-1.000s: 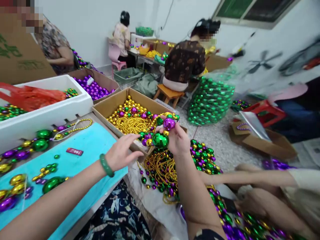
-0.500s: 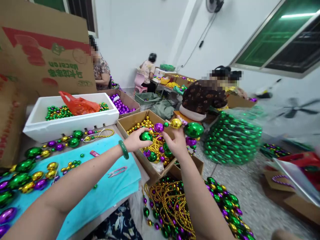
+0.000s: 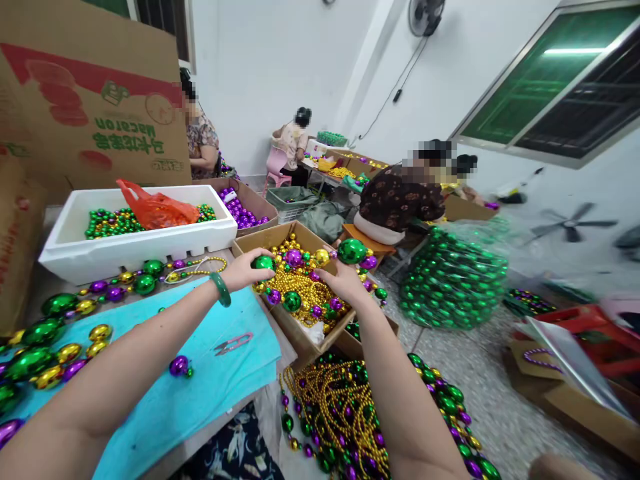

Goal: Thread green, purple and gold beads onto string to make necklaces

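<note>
My left hand (image 3: 245, 270), with a green bangle (image 3: 220, 289) on its wrist, is closed around a large green bead (image 3: 263, 263) over the near left side of a cardboard box (image 3: 263, 237). My right hand (image 3: 345, 280) grips a bead strand (image 3: 352, 251) of green, gold and purple beads at the box's right side. Part of the strand hangs down past that hand, and its fingertips are partly hidden. Between the hands, more large beads lie over the gold bead strings (image 3: 295, 287) in the box. Whether they all belong to one strand I cannot tell.
Pink thread snips (image 3: 233, 343) and a purple bead (image 3: 179, 365) lie on the blue cloth (image 3: 240, 380). A white foam box (image 3: 135, 252) stands behind. Bead strings (image 3: 335, 413) heap below the table edge. Wrapped green beads (image 3: 453, 280) stand right, near a seated person (image 3: 395, 200).
Both hands have shifted left in view, still holding the beads. The strand between them has sunk toward the box. A purple bead now shows on the cloth beside my left forearm.
</note>
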`<state>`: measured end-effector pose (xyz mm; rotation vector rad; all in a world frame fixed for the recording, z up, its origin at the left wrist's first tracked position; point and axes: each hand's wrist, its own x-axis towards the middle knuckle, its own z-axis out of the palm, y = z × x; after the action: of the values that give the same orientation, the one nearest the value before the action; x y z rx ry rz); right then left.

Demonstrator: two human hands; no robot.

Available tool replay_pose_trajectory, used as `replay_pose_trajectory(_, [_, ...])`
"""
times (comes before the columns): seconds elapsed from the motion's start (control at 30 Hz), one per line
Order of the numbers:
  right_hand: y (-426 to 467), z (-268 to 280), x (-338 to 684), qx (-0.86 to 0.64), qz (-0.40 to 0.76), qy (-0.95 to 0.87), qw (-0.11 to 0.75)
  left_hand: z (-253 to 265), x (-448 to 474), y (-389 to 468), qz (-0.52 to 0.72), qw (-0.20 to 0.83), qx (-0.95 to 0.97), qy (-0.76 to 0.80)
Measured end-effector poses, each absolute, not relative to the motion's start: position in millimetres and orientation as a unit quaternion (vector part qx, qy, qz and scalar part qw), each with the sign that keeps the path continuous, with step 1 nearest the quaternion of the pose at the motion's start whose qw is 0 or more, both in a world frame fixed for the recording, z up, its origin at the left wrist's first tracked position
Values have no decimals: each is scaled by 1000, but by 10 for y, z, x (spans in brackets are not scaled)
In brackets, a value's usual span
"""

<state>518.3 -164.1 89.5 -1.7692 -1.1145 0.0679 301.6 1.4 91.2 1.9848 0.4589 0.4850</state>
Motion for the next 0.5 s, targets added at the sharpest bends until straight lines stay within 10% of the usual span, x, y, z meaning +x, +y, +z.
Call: replay_pose_trajectory(0.5, [-1593, 1346, 5475, -737, 110, -446, 496, 1130, 2717, 430, 261, 637, 675, 266])
